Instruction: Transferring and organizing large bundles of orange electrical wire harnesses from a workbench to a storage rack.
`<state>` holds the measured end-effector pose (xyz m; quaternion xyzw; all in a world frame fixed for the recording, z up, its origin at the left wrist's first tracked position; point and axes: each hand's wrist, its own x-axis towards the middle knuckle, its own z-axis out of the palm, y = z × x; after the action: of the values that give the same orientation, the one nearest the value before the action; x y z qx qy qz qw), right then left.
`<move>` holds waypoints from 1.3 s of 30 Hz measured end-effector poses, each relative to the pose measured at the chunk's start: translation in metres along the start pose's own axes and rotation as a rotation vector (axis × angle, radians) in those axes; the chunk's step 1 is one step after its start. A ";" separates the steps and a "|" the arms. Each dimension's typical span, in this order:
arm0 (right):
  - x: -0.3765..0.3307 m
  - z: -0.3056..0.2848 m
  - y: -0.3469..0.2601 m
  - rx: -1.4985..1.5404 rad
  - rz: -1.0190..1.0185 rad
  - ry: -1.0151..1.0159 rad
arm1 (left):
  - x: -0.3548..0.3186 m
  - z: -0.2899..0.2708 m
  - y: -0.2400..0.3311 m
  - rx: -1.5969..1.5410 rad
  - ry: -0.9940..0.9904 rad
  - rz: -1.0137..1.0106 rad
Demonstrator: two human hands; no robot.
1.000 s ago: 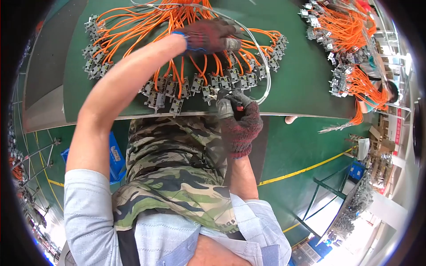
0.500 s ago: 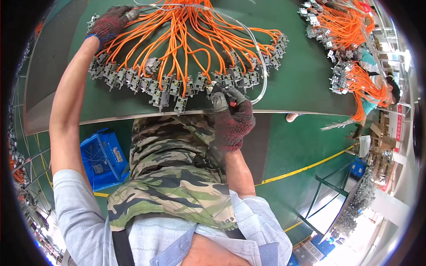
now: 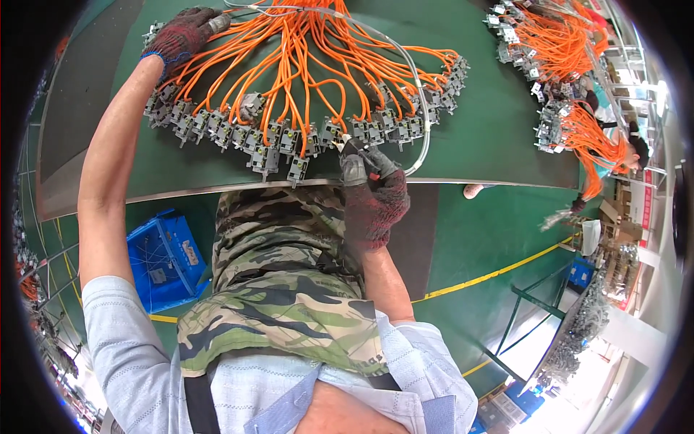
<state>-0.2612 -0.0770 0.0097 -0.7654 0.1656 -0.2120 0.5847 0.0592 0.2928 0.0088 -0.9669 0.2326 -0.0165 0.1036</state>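
A bundle of orange cables (image 3: 289,50) fans out over the green tabletop, each visible end in a grey box-like connector (image 3: 297,171). My left hand (image 3: 184,35), in a dark red and grey glove, lies at the far left of the fan. Its fingers stretch over the outer cables, their undersides hidden. Near the table's front edge, my gloved right hand (image 3: 377,199) is closed around a small dark handheld tool (image 3: 353,147) with a pale tip and a bit of red. That tip is at the connectors right of the middle. A clear tube (image 3: 426,116) curves down to this hand.
A blue crate (image 3: 168,260) with thin wires inside stands below the table's edge at left. More orange cable bundles (image 3: 553,43) lie at the right end, where a co-worker (image 3: 636,148) is busy. A green-framed stand (image 3: 535,304) holds grey parts at lower right.
My right hand and the tool have shifted slightly left and the tube has swung with them. My left hand has barely moved. At right, the co-worker's hand now shows by the wire ends.
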 end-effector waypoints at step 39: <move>0.111 0.036 -0.018 0.633 0.038 -0.089 | -0.236 -0.069 -0.070 -0.727 0.011 -0.436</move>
<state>-0.1476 -0.0979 0.0331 -0.5509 0.0800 -0.2083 0.8042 -0.1255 0.4475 0.0946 -0.9669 0.0137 0.0398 -0.2515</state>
